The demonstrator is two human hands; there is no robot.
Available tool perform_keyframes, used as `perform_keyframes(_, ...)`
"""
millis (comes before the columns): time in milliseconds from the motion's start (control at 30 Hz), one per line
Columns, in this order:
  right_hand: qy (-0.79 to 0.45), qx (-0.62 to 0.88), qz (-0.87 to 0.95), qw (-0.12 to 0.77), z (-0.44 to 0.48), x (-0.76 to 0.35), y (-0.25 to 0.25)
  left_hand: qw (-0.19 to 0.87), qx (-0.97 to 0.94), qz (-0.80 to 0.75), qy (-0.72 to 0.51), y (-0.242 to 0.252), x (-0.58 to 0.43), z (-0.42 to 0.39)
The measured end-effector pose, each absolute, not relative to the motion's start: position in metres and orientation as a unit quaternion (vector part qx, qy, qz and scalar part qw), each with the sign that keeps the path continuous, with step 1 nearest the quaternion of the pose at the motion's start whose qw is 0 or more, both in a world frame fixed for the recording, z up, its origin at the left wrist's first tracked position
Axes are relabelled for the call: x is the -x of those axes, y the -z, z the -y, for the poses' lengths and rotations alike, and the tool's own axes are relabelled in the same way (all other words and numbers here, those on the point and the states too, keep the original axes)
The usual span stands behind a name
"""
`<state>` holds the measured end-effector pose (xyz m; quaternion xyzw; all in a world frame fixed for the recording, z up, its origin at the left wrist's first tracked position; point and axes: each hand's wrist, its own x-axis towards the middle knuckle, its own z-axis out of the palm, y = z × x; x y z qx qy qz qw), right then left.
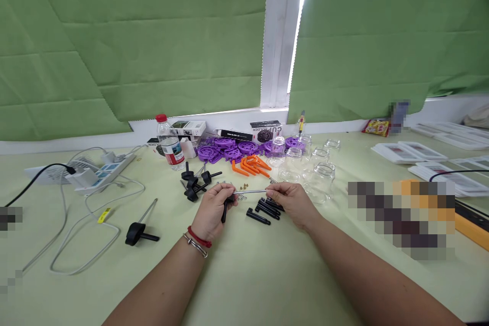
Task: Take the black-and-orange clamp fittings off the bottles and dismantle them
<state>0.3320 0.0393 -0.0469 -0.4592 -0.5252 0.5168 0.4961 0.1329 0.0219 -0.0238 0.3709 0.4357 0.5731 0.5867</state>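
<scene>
My left hand [218, 202] is closed around a black plastic part with a side handle [224, 211], largely hidden by the fingers. From it a thin metal rod [250, 192] runs level to the right. My right hand [291, 202] pinches the rod's far end; whether a small piece is also between those fingertips, I cannot tell. Just below the rod lie several black handle pieces [259, 217]. Small brass and silver fittings [244, 186] are scattered behind it. A similar black part with its own rod [135, 233] lies to the left, and several more [192, 189] are grouped behind my left hand.
Orange bent pieces [250, 165], purple discs [225, 148] and clear glass jars [324, 181] stand or lie toward the back. A water bottle [170, 145] stands at back left, near a power strip [109, 173] with loose cables. White trays [408, 152] sit at right.
</scene>
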Motion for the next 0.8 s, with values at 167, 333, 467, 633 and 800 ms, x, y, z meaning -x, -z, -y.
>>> perform_keyframes(167,-0.517,0.445,0.528,0.505,-0.0413,-0.3338,0.0511,0.586,-0.376,-0.438,-0.569,0.0251,-0.1322,-0.0224)
perform_keyframes(333,-0.499,0.458,0.531,0.509,-0.0419,-0.3346,0.0511,0.585,-0.374,-0.44,-0.569,0.0262,-0.1317,-0.0228)
perform_keyframes(467,-0.487,0.464,0.53,0.516,-0.0424,-0.3353,0.0512,0.586,-0.371,-0.437,-0.573,0.0251,-0.1317,-0.0225)
perform_keyframes(633,-0.482,0.466,0.535,0.513,-0.0428,-0.3356,0.0528,0.588,-0.37,-0.433,-0.574,0.0237,-0.1326,-0.0218)
perform_keyframes(800,-0.484,0.471,0.533,0.509,-0.0415,-0.3348,0.0524,0.589,-0.369,-0.431,-0.576,0.0236,-0.1323,-0.0214)
